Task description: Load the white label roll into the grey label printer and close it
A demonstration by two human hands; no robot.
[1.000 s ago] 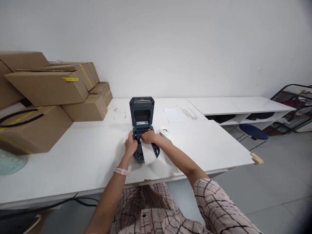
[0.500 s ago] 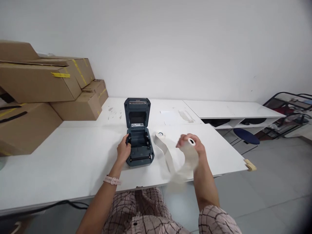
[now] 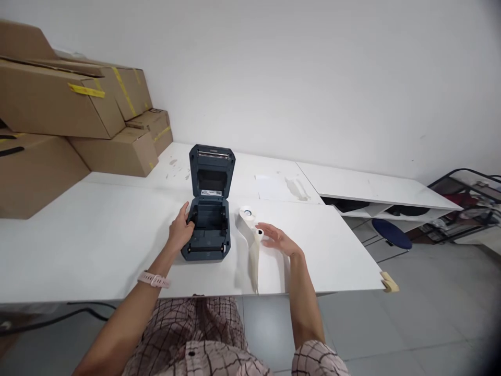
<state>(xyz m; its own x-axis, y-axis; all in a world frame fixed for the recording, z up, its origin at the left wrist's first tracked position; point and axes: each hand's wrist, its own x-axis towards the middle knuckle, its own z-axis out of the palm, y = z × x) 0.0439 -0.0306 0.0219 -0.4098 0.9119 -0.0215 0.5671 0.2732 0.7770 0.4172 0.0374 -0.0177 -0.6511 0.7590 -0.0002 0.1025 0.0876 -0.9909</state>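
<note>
Paper roll (image 3: 259, 233) lies just beside the loosely spread right hand (image 3: 279, 241); left hand (image 3: 180, 230) touches printer (image 3: 207, 241), grip unclear.

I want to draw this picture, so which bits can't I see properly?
All in the head view:
Left edge of the dark machine: partly hidden by the left hand.
Writing on the label inside its lid: too small.
Nearest cardboard box: cut off by the picture's left edge.
Whether the right hand grips the small roll: too small to tell.
</note>
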